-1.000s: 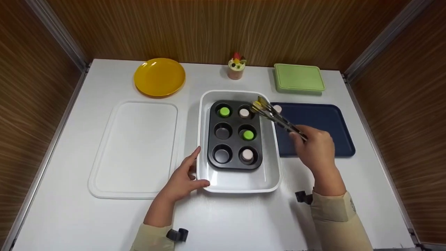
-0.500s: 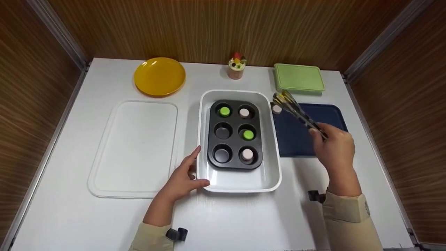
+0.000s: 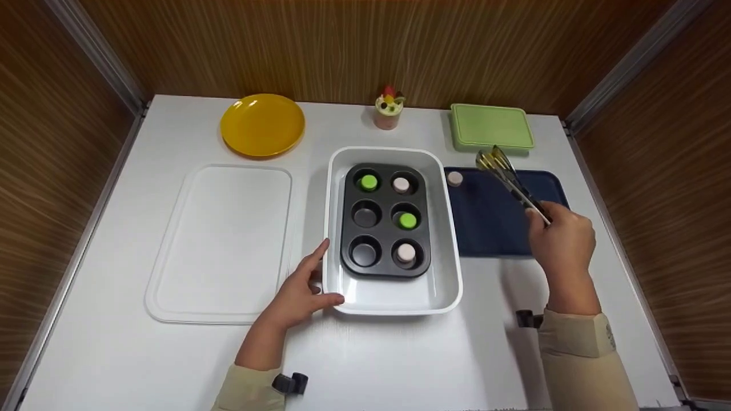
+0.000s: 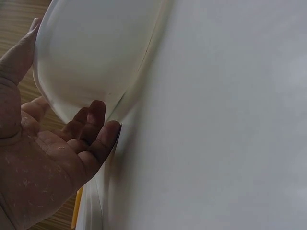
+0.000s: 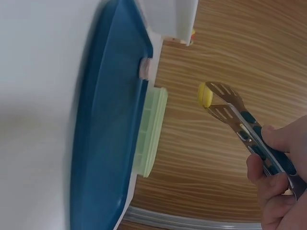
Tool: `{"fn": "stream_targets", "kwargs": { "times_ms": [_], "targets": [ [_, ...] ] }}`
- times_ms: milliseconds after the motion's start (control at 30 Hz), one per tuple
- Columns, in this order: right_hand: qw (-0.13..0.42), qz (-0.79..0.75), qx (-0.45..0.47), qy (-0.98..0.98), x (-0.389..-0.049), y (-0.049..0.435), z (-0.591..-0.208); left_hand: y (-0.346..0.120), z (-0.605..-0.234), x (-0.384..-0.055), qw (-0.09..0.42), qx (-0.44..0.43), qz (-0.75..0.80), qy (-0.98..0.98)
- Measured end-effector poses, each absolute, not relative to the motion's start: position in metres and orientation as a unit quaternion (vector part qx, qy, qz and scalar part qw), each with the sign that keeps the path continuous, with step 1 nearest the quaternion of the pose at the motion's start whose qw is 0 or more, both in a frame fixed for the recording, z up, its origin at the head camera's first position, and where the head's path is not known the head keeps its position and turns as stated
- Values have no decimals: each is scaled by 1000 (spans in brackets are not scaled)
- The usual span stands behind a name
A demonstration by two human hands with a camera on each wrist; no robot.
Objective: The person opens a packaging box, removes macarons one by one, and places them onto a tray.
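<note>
Head view, right hand (image 3: 564, 240) with grip clamped on tongs (image 3: 518, 188), yellow piece (image 5: 206, 95) between tong tips, raised near blue tray (image 3: 491, 225), left hand (image 3: 297, 299) fingers apart, touching bin (image 3: 394, 311), muffin tin (image 3: 385, 231) inside.

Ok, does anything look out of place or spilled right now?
Nothing looks spilled. One pale piece sits alone on the blue tray, beside the bin; perhaps slightly odd, since its lookalikes sit in the tin.
</note>
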State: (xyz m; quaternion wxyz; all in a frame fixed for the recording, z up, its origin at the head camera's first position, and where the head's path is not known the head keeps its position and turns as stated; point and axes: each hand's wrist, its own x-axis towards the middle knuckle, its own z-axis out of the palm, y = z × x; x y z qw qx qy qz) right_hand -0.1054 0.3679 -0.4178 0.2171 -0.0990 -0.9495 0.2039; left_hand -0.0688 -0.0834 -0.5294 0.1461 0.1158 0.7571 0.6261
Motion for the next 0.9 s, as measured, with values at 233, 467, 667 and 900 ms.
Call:
{"fn": "stream_targets", "kwargs": {
  "times_ms": [233, 467, 667, 900],
  "targets": [
    [181, 196, -127, -955, -110, 380, -424, -83, -530, -69, 144, 116, 625, 759],
    [154, 193, -140, -959, -116, 390, -433, -83, -530, -69, 144, 115, 623, 760],
    [117, 183, -148, -965, -123, 398, -439, -84, -530, -69, 148, 116, 627, 756],
    [96, 183, -151, -967, -129, 401, -446, -83, -530, -69, 149, 112, 627, 756]
  ]
}}
